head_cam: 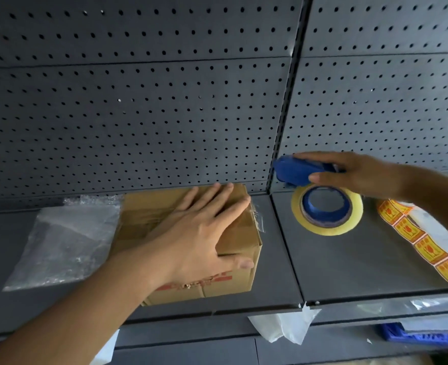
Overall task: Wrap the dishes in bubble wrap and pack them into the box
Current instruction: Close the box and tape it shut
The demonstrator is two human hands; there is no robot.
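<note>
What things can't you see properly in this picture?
Inside the box: head view, flaps shut and taped, left hand pressing on top; no dishes show.
The red print on the box front: partly covered by the left forearm.
The tape dispenser: partly hidden by the right hand gripping it.
The sticker strip: cut off by the right edge.

Dark grey perforated metal back panel [144, 106] fills the upper view, in two sections split by a black slotted upright [287, 109]; below, flat dark grey metal shelf [354, 264], seam under the upright; dim light, faint sheen on shelf; blue plastic crate [417, 335] beneath, lower right.
</note>
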